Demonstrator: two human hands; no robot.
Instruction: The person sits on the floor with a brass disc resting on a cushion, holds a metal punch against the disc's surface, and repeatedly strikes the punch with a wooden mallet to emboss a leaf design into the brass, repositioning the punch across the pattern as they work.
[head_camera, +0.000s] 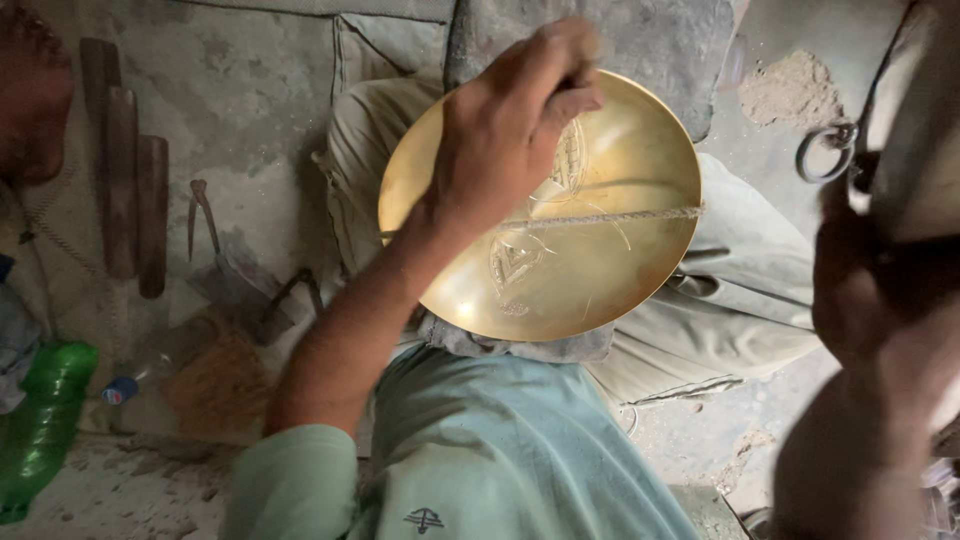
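Head view: left hand presses on brass bowl in lap.

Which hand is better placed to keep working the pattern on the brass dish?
Probably the left hand: it is closed in a grip over the engraved brass dish. The right hand is raised, blurred, off to the side.

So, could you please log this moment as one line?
left hand: fist on unseen tool over engraved brass bowl | right hand: raised, blurred | bowl: on lap, cord across | wooden tools: floor

Left hand clenched; right hand blurred
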